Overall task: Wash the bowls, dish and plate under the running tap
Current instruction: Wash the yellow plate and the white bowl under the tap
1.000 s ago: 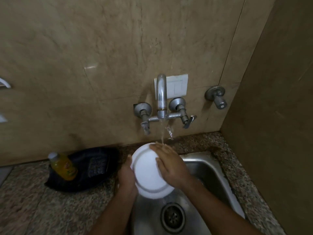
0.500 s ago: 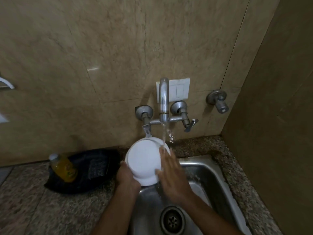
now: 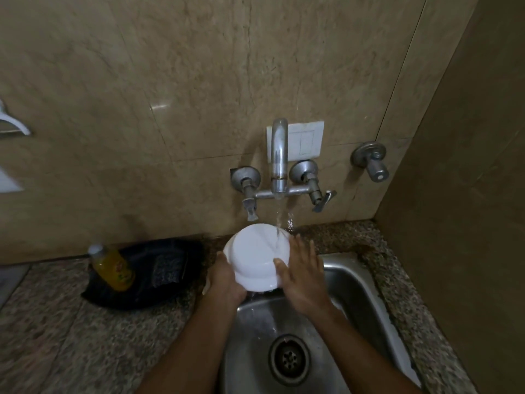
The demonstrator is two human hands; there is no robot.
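Note:
A white bowl (image 3: 254, 255) is held above the steel sink (image 3: 355, 282), tilted with its outside toward me. Water from the wall tap (image 3: 279, 157) runs onto its upper right side. My left hand (image 3: 224, 275) grips the bowl's lower left edge from beneath. My right hand (image 3: 302, 273) lies flat against the bowl's right side, fingers straight and spread. Other dishes are not visible.
A yellow bottle (image 3: 113, 265) lies on a dark bag (image 3: 159, 271) on the granite counter (image 3: 56, 331), left of the sink. The drain (image 3: 289, 358) sits in the basin's middle. A separate valve (image 3: 372, 160) and a side wall stand at the right.
The bowl has been turned from showing its base ring to its smooth outside and raised toward the tap. My right hand slid from the bowl's face to its right side.

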